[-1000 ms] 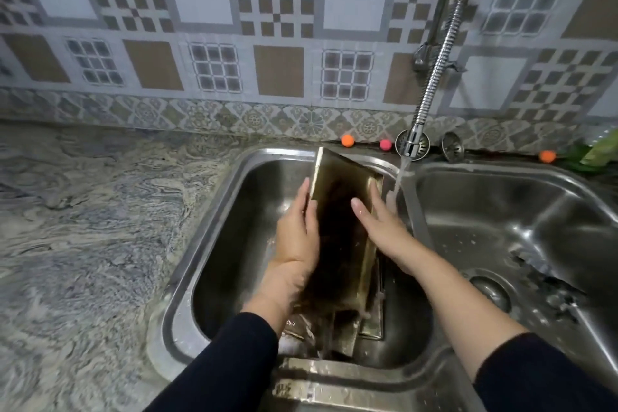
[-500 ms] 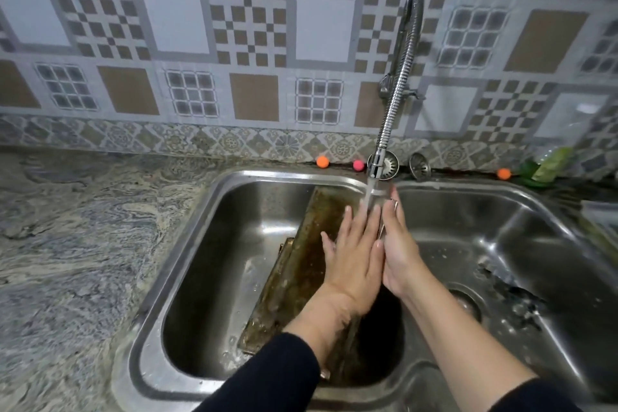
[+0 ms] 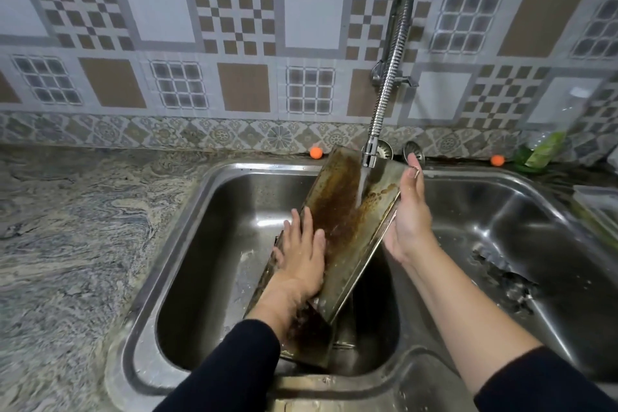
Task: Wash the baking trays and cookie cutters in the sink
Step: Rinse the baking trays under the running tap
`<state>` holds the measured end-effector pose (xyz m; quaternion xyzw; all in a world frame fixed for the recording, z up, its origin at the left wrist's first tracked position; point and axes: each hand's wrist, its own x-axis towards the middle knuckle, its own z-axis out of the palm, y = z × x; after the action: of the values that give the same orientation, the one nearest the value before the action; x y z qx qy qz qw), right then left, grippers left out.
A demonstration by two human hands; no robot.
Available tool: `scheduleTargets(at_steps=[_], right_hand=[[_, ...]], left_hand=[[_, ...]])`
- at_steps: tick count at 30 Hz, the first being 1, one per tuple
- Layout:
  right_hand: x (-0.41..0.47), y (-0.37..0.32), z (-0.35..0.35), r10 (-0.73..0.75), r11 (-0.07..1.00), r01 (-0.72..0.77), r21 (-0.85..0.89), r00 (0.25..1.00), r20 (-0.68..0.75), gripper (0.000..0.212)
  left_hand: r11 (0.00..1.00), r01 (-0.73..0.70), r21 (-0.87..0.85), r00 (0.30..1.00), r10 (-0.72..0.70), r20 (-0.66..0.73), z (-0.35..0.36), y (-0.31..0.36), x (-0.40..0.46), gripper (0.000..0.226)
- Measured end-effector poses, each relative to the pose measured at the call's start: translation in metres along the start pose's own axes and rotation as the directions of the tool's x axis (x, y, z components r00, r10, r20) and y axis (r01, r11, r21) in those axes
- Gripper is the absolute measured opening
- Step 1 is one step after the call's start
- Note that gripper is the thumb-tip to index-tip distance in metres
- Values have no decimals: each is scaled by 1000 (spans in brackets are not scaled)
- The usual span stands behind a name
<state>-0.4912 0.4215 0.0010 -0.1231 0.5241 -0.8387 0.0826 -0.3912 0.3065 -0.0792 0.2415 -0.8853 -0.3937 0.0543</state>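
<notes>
A stained baking tray (image 3: 347,221) is standing tilted in the left basin of the sink (image 3: 187,244), its upper end leaning under the tap (image 3: 384,104) with water running down its face. The left hand (image 3: 302,261) is lying flat against the tray's left edge, fingers straight and together. The right hand (image 3: 409,214) is cupping the tray's right rim, fingers extended upward, palm pressing the edge. A marbled counter (image 3: 67,227) is stretching away to the left.

baking tray (image 3: 347,227): lower end hidden behind left hand (image 3: 302,259) | right basin debris (image 3: 505,278): blurred
</notes>
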Motion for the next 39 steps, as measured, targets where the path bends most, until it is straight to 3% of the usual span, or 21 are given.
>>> scheduleTargets(at_steps=[4, 6, 10, 13, 16, 19, 20, 25, 27, 29, 33, 35, 39], right_hand=[[20, -2, 4, -1, 1000, 2, 7, 995, -101, 28], [28, -11, 5, -28, 1000, 28, -2, 989, -147, 27], [48, -35, -3, -8, 998, 19, 62, 984, -180, 36], [60, -61, -17, 70, 983, -47, 175, 989, -127, 58], [64, -79, -40, 61, 998, -60, 26, 997, -41, 64], [62, -70, -79, 32, 895, -81, -440, 992, -118, 50], [59, -63, -97, 33, 859, -89, -504, 992, -118, 48], [32, -44, -176, 95, 859, -189, -476, 972, -215, 53], [27, -41, -199, 136, 797, -282, -534, 946, -296, 60], [24, -37, -221, 136, 673, -350, -651, 924, -356, 63], [17, -14, -257, 190, 375, -454, -808, 891, -413, 66], [19, 5, -268, 255, 244, -492, -836, 864, -434, 69], [26, 43, -277, 368, 125, -544, -830, 802, -470, 79]], left_hand=[[979, -196, 52, 980, 193, 52, 5, 16, -16, 71], [938, -296, 177, 955, 288, 70, 1, 27, -21, 80], [805, -462, 373, 852, 520, -68, -7, 53, -16, 78], [734, -549, 400, 776, 625, -82, -9, 80, -11, 92], [743, -588, 319, 735, 656, -173, -7, 112, -10, 93], [786, -607, 116, 748, 614, -250, 5, 143, -14, 85], [794, -607, 39, 762, 595, -254, 12, 152, -19, 80], [797, -566, -212, 824, 556, -111, 61, 162, -43, 63], [856, -507, -103, 859, 512, 21, 75, 153, -40, 62], [884, -450, 124, 891, 435, 132, 81, 138, -30, 60], [811, -267, 521, 932, 79, 354, 90, 104, -19, 75], [733, -261, 628, 923, -2, 386, 97, 93, -20, 81], [674, -283, 682, 936, 39, 351, 102, 89, -22, 75]])
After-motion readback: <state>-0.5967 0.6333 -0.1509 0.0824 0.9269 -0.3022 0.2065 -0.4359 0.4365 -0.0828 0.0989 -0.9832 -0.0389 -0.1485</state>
